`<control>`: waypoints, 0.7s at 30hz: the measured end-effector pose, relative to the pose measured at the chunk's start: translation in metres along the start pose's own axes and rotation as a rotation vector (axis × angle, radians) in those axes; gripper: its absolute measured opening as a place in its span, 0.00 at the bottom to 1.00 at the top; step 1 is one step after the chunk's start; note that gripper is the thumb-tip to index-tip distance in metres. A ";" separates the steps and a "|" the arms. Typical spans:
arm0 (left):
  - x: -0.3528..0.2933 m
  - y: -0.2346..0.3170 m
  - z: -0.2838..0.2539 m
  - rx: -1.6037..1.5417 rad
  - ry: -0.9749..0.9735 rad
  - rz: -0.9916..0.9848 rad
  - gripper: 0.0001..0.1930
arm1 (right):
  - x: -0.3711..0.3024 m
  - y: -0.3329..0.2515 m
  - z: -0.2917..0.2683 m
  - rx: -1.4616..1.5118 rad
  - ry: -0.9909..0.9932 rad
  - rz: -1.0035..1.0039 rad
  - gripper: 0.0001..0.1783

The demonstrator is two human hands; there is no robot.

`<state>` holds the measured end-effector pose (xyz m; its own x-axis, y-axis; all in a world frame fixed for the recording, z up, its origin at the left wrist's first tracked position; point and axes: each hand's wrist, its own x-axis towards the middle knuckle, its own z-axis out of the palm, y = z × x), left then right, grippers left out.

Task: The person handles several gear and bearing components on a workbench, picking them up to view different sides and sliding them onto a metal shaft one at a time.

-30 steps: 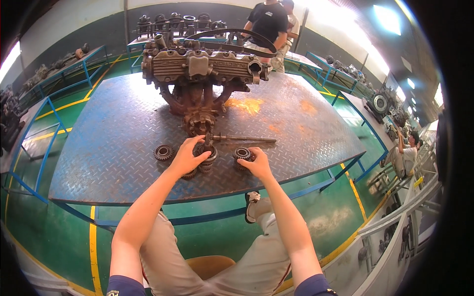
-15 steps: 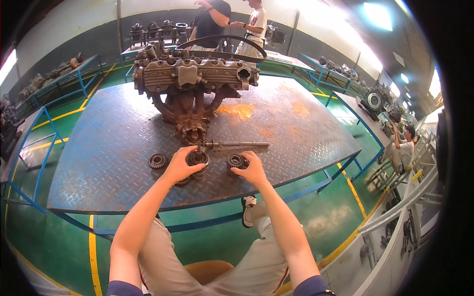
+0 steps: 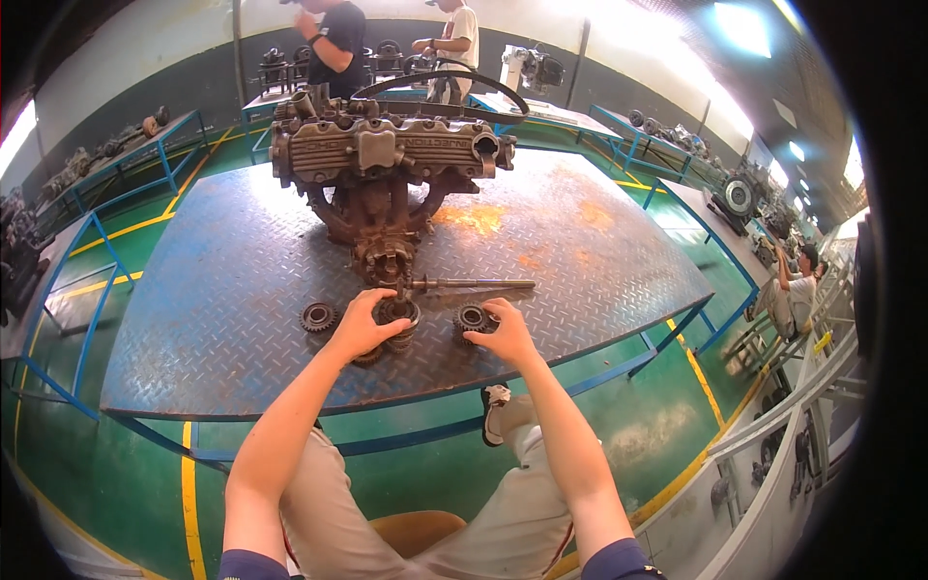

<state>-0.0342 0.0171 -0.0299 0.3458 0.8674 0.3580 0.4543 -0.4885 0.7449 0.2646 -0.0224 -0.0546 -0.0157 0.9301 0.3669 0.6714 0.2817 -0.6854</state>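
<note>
My left hand (image 3: 365,329) curls its thumb and fingers around a dark, upright stack of toothed gears (image 3: 398,311) near the table's front edge. Another gear is partly hidden under that hand. To the right, my right hand (image 3: 505,332) has its thumb and fingers about the sides of a second gear (image 3: 471,317), which rests on the table. A loose ring-shaped gear (image 3: 318,317) lies left of my left hand. Just beyond my hands, a long steel shaft (image 3: 474,283) lies crosswise on the plate.
A rusty engine (image 3: 387,155) stands on the patterned metal table (image 3: 619,280), with a black belt (image 3: 512,92) over it. Two people work behind it, and another person (image 3: 800,290) sits far right. Blue-framed benches with metal parts stand around.
The view has shifted slightly, so the table and engine sit a little further right. Both hands keep to their gears. The two people behind the engine appear further left.
</note>
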 end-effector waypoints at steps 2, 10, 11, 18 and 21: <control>-0.001 -0.002 0.000 -0.002 0.022 0.024 0.31 | 0.000 -0.002 -0.001 -0.027 -0.026 -0.013 0.36; 0.003 0.001 -0.001 0.067 0.062 0.089 0.30 | 0.001 -0.006 -0.007 -0.036 -0.124 0.011 0.35; 0.003 0.002 -0.001 0.074 0.066 0.110 0.30 | 0.001 -0.006 -0.007 -0.033 -0.123 0.012 0.35; 0.008 -0.001 0.002 0.058 0.132 0.247 0.28 | 0.000 -0.003 -0.005 -0.060 -0.207 0.089 0.40; 0.008 0.004 0.001 0.032 0.153 0.252 0.27 | 0.000 -0.005 -0.004 -0.075 -0.235 0.112 0.42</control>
<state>-0.0288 0.0216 -0.0242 0.3244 0.7214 0.6119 0.3961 -0.6910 0.6046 0.2644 -0.0252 -0.0488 -0.1038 0.9862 0.1291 0.7319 0.1637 -0.6615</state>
